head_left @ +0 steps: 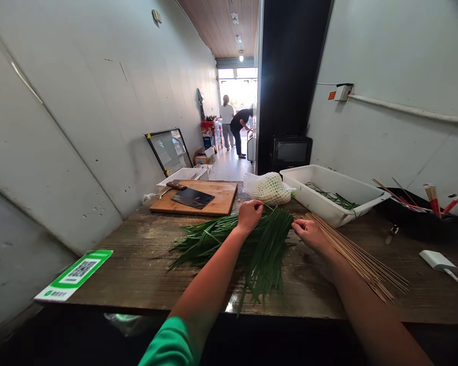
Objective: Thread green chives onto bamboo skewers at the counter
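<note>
Long green leaves that look like garlic chives [269,254] lie across the wooden table, one bunch fanning toward its near edge. My left hand [251,216] is closed in a pinch at the far end of this bunch, seemingly on the chive ends. On the bunch's right side, my right hand [309,235] has thumb and fingers pressed together at the leaves' edge. What sits between those fingertips is too small to make out. Under and beyond my right wrist, thin wooden skewers [361,259] lie in a loose bundle.
A cleaver [193,197] rests on a cutting board [227,193] at the back left. Behind the chives sits a foam-netted bundle [269,187], beside a white tub [339,216]. A black tray [423,229], white adapter [437,260] and QR card [78,274] flank the work area. Two people stand far off.
</note>
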The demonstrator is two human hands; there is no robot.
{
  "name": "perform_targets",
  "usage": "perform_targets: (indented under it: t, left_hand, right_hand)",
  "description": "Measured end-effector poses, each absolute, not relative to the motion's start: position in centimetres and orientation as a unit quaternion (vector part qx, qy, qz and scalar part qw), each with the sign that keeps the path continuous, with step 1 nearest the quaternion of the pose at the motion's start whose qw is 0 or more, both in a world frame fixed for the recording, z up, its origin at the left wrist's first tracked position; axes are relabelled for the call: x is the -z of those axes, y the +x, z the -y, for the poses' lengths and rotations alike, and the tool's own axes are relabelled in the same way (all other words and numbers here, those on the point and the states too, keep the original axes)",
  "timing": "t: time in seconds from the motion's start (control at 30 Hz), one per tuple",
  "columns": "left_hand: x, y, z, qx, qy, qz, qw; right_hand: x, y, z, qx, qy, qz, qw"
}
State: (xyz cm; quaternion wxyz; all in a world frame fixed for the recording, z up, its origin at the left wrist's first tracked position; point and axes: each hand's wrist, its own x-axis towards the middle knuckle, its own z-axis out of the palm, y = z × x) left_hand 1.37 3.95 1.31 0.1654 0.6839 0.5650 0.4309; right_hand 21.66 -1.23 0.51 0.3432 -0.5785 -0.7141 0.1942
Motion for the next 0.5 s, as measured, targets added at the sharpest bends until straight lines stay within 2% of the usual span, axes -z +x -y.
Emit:
perform_targets:
  t: [0.3, 0.5]
  left_hand:
    - [-1.29, 1.08, -3.88, -0.405, 0.689, -0.585, 0.136]
    - [-1.17, 0.85, -4.08, -0.423, 0.685, -0.570, 0.163]
  right_hand:
    - [-0.43, 21.59, 1.16, -0.202, -0.573, 0.712, 0.351]
    - [-0.44, 21.52, 1.22, -0.199, -0.576, 0.710, 0.352]
